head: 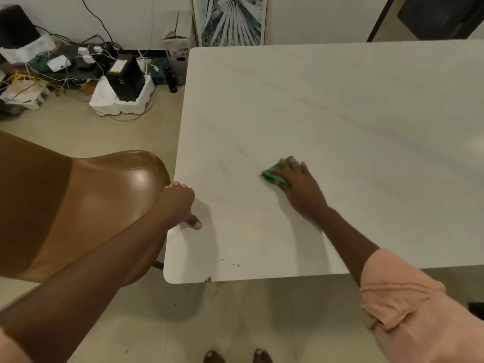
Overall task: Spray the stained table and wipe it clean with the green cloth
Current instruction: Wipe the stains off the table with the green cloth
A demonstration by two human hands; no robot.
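The white marble-look table fills the right and middle of the head view. My right hand lies flat on the green cloth, pressing it onto the tabletop near the front left. My left hand grips the table's left edge, thumb on top and fingers curled over the rim. A small brown stain sits at the front edge, with a few dark specks just behind it and faint yellowish smears around the cloth. No spray bottle is in view.
A brown leather chair stands close to the table's left side under my left arm. Cables, chargers and a black box in white foam clutter the floor at the back left. A framed picture leans on the wall.
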